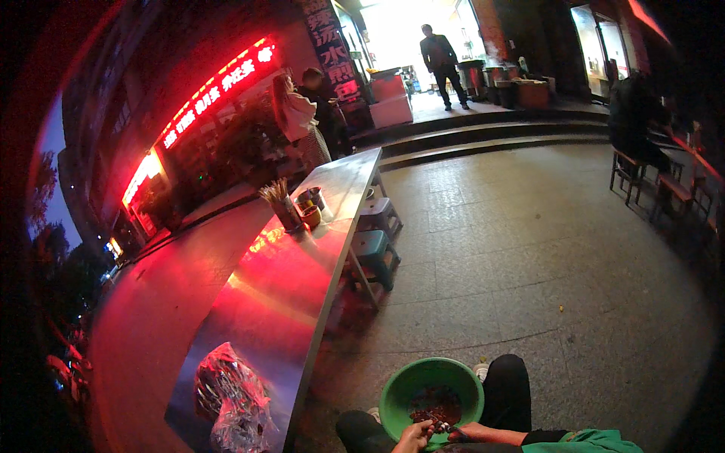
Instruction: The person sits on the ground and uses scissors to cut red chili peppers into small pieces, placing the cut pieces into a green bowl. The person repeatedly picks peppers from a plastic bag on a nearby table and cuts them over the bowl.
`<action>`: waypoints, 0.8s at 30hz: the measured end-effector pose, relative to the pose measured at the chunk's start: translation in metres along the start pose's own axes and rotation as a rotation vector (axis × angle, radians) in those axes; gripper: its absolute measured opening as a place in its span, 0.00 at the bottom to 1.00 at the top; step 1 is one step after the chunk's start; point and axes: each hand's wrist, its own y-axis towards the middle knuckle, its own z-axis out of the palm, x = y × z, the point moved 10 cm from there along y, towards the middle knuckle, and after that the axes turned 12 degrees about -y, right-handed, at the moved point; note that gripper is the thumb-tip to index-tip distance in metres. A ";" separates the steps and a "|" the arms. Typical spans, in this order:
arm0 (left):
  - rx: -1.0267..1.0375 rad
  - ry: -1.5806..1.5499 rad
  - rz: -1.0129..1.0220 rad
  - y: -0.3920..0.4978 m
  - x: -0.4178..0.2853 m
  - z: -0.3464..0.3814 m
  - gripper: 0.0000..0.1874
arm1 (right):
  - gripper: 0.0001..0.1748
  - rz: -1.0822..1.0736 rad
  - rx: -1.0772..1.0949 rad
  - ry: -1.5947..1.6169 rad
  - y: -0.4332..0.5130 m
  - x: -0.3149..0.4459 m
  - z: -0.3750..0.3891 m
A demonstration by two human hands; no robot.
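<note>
A green plastic basin [391, 390] stands between my knees, with a heap of small dark reddish pieces [436, 405] in its bottom. My left hand [416, 436] is over the basin's near side, its fingertips pinched on a small dark piece with white spots [443, 426]. Close beside it, my right hand [473, 433] is closed around a slim dark object, too small and blurred to name. The two hands nearly meet at the spotted piece.
A long metal-topped table [272, 306] runs along my left, bearing a clear plastic bag [235, 396], a holder of chopsticks [286, 206] and small pots [311, 215]. Plastic stools [374, 249] stand beneath its edge. Steps [481, 133] lead to a lit doorway where a person [439, 59] stands.
</note>
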 end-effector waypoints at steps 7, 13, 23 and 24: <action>-0.738 -0.358 -0.003 0.058 0.044 -0.146 0.03 | 0.20 -0.099 -0.030 -0.035 -0.007 0.019 0.004; -0.798 -0.287 0.087 0.057 0.027 -0.154 0.06 | 0.27 -0.065 -0.047 -0.374 -0.014 0.040 0.016; -0.770 -0.273 0.165 0.061 0.023 -0.172 0.07 | 0.30 -0.048 -0.101 -0.348 -0.018 0.056 0.028; -0.752 -0.258 0.162 0.059 0.022 -0.171 0.07 | 0.30 -0.058 -0.100 -0.337 -0.018 0.057 0.030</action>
